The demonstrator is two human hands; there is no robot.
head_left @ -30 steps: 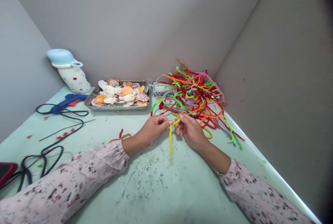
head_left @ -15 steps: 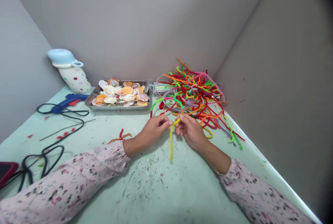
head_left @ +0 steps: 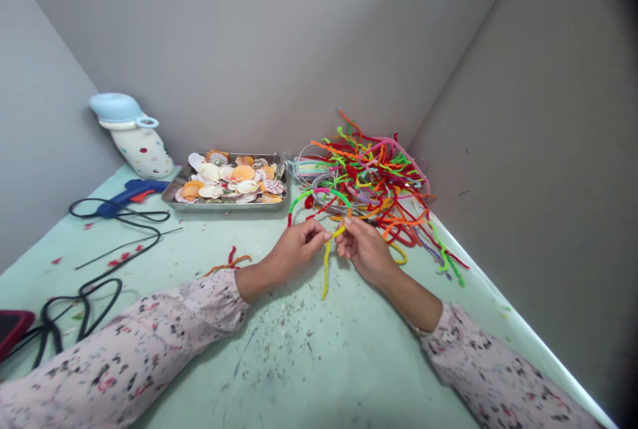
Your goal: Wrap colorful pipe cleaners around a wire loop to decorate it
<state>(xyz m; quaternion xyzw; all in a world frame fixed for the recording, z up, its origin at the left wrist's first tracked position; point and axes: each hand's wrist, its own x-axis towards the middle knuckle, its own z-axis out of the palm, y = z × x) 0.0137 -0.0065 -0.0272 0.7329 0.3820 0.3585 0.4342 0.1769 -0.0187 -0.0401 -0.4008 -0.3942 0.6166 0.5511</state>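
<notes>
My left hand (head_left: pixel 300 248) pinches a yellow pipe cleaner (head_left: pixel 325 273) between thumb and fingers; its loose end hangs down over the table. My right hand (head_left: pixel 365 250) is closed on the same piece a little to the right, where a short yellow stretch runs between the two hands. Above them arches a hoop wound with pipe cleaner (head_left: pixel 300 196) in red, green, pink and orange, its right end going into my right fingers. My left hand covers the lower left part of the hoop.
Behind my hands lies a tangled heap of coloured pipe cleaners (head_left: pixel 379 176). A metal tray (head_left: pixel 224 211) holds seashells. At the left are a white bottle (head_left: pixel 142 150), a blue glue gun (head_left: pixel 122 200), and a black cord (head_left: pixel 100 283). Orange and red pipe cleaner pieces (head_left: pixel 232 261) lie by my left wrist.
The hanging yellow end has shifted slightly left and up. Both hands keep their pinch in nearly the same place.
</notes>
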